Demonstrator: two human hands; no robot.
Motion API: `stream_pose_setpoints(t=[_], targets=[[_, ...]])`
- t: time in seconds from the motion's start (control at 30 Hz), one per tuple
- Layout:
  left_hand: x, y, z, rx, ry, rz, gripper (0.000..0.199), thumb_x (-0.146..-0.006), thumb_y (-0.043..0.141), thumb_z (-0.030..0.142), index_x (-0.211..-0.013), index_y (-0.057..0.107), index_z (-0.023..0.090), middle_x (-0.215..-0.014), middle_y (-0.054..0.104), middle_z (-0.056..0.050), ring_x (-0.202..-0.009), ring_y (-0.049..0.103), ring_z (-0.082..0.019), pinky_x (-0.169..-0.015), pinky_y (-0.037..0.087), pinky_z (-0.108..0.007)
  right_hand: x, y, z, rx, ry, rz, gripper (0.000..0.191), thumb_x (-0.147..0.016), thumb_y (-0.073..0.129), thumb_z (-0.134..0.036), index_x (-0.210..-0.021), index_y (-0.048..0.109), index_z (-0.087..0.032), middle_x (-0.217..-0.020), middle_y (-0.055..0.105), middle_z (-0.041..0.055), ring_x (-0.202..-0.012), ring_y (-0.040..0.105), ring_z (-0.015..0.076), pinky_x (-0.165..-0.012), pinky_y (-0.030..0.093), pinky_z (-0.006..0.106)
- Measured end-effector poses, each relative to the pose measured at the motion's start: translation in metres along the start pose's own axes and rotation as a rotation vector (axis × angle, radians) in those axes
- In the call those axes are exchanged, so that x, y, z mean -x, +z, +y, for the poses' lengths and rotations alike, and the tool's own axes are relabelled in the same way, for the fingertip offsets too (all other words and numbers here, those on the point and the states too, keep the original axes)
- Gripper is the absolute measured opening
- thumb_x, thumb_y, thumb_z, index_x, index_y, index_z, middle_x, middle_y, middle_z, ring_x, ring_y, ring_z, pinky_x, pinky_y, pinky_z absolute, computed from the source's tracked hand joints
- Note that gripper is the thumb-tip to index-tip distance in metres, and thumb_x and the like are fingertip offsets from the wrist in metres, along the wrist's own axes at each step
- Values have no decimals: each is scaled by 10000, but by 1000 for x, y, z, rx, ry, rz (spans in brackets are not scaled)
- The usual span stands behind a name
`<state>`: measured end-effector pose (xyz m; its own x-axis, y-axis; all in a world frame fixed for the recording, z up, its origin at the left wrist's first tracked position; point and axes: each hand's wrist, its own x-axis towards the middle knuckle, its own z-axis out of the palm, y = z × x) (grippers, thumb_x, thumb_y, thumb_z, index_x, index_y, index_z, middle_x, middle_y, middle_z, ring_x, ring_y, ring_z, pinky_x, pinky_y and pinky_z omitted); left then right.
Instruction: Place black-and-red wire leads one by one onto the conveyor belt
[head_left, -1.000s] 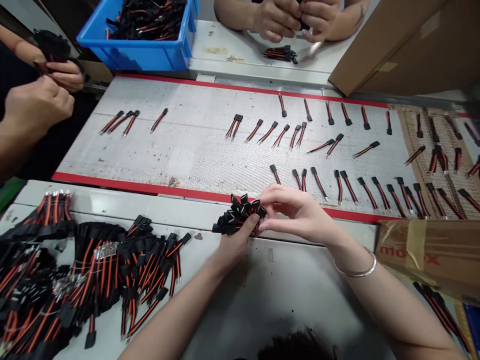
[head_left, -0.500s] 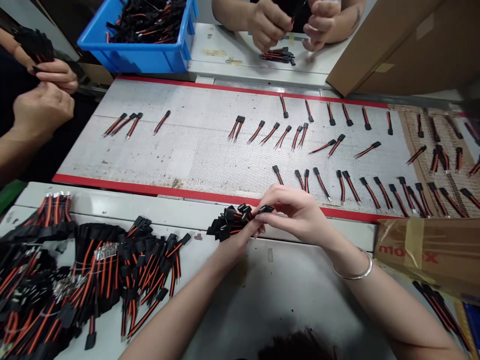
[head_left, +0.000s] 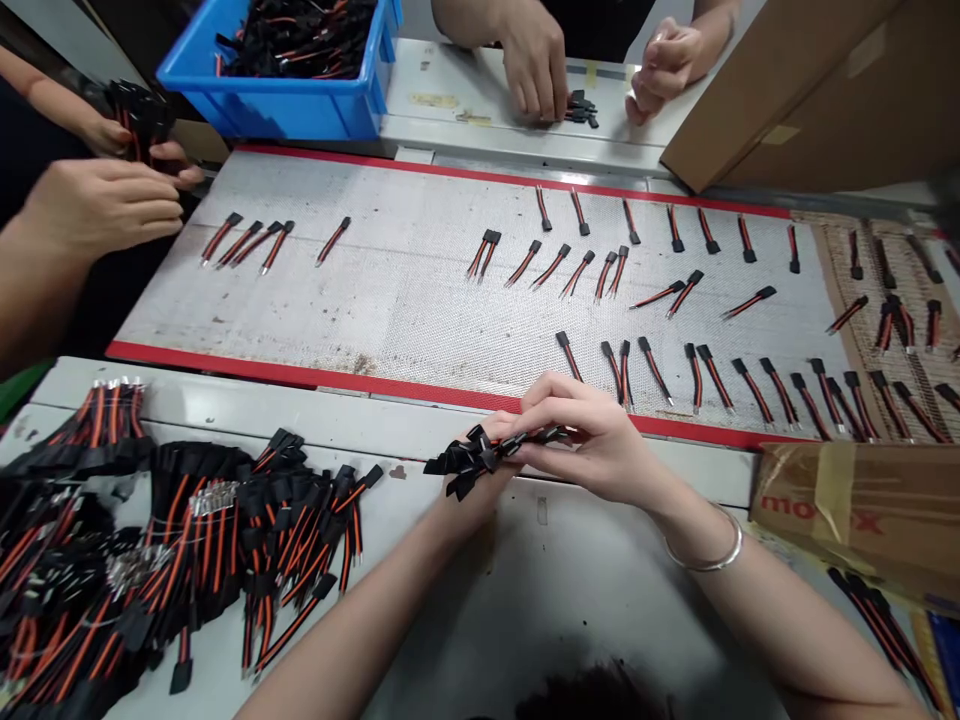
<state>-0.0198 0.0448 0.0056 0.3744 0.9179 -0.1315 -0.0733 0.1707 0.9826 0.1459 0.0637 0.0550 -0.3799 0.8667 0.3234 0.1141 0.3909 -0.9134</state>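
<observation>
A bundle of black-plugged, red-and-black wire leads point(head_left: 472, 458) is held between the person's two hands, over the near edge of the white counter point(head_left: 540, 570). The left grip point(head_left: 487, 478) is closed around it from below, while the right grip point(head_left: 596, 445) pinches it closed from the other side. The black plugs splay leftward at mixed angles, and a thin run of the bundle reaches into the right fingers. The fingers hide most of the red wire, so the number of leads cannot be made out. A heap of similar wire harnesses point(head_left: 202, 540) lies on the counter to the left, well apart from the hands. Beyond, single leads point(head_left: 570, 357) lie spaced across a perforated conveyor belt point(head_left: 390, 320).
</observation>
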Motion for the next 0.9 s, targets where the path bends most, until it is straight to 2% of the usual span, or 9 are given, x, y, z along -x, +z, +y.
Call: stream_pose_setpoints(t=[0.07, 0.17, 0.27, 0.33, 0.53, 0.77, 0.9], targets=[[0, 1, 4, 22, -36, 7, 165, -869, 700, 344, -759, 691, 222, -770, 646, -24, -819, 587, -215, -852, 494, -370, 0, 1, 0, 4, 22, 35, 56, -862, 774, -185, -911, 754, -205, -800, 582, 10, -645, 528, 107, -505, 433, 247], [2, 4, 3, 159, -90, -2, 274, -902, 658, 433, -734, 642, 217, -676, 592, -15, -710, 563, -195, -756, 489, -355, -1, 1, 1, -23, 136, 90, 77, -858, 775, -228, -826, 717, -189, -799, 590, 11, -572, 514, 91, -454, 424, 251], [2, 7, -2, 285, -79, -2, 330, -921, 610, 522, -872, 664, 200, -685, 612, -17, -610, 527, -157, -651, 468, -323, -1, 0, 1, -66, 230, 151, 148, -846, 778, -255, -758, 685, -183, -812, 590, 18, -605, 574, 105, -454, 466, 249], [2, 8, -4, 346, -57, 13, 339, -905, 644, 527, -948, 679, 193, -709, 640, -20, -595, 517, -142, -615, 449, -303, -1, 0, 2, -86, 232, 179, 145, -836, 784, -245, -747, 685, -187, -812, 593, 20, -656, 606, 122, -473, 491, 245], [2, 4, 2, 267, -17, 28, 265, -924, 654, 444, -847, 718, 198, -716, 657, -35, -696, 575, -177, -704, 460, -327, 0, -2, 3, -222, 192, 106, 35, -846, 777, -204, -842, 743, -197, -838, 590, 17, -616, 602, 105, -435, 510, 236], [1, 3, 11, 139, -38, 40, 317, -891, 669, 479, -728, 702, 209, -680, 631, -32, -658, 552, -186, -653, 450, -328, -1, -4, 3, -211, 165, 69, 155, -793, 829, -167, -936, 806, -226, -831, 601, 19, -693, 623, 124, -497, 578, 238], [-1, 4, 10, 182, -41, 25, 358, -888, 674, 501, -708, 688, 192, -674, 638, -42, -673, 585, -189, -684, 487, -332, 0, 0, 4, -282, 185, 82, 119, -829, 790, -162, -923, 813, -230, -843, 638, 17, -586, 632, 103, -487, 589, 263]])
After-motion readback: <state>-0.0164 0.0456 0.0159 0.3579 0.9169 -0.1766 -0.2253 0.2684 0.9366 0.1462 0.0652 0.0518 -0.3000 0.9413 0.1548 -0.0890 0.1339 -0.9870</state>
